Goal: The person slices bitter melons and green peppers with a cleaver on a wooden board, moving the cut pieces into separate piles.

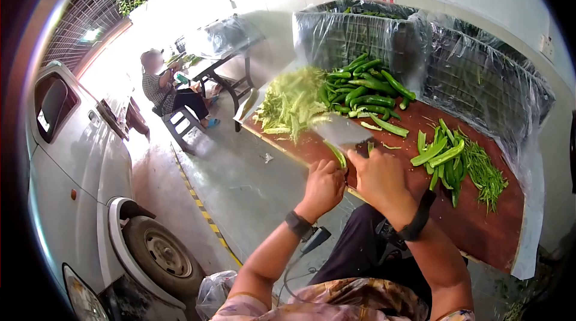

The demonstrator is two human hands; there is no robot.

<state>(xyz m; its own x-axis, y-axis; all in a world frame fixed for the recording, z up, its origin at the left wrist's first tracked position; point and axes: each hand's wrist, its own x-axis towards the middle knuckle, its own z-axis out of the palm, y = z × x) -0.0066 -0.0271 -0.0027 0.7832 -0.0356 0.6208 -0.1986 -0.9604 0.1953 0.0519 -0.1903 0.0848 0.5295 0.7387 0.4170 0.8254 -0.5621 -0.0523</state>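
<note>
My left hand [324, 187] is closed on a strip of green pepper [336, 154] at the near edge of the brown tabletop [480, 231]. In my right hand [382, 180] is a broad-bladed knife [340, 130]; its handle is hidden by the hand, and the index finger points along the blade. The blade lies just beyond the pepper strip, slanting to the upper left. Past the blade is a heap of pale pepper cores [292, 100]. Whole green peppers [367, 88] are piled behind. To the right are split peppers [441, 156] beside thin green shreds [485, 172].
Plastic-lined crates [360, 36] stand along the table's back. A person [165, 84] sits on a stool [183, 123] at another table [225, 42]. A white vehicle [84, 159] is at left. Yellow-black tape [201, 204] marks the floor.
</note>
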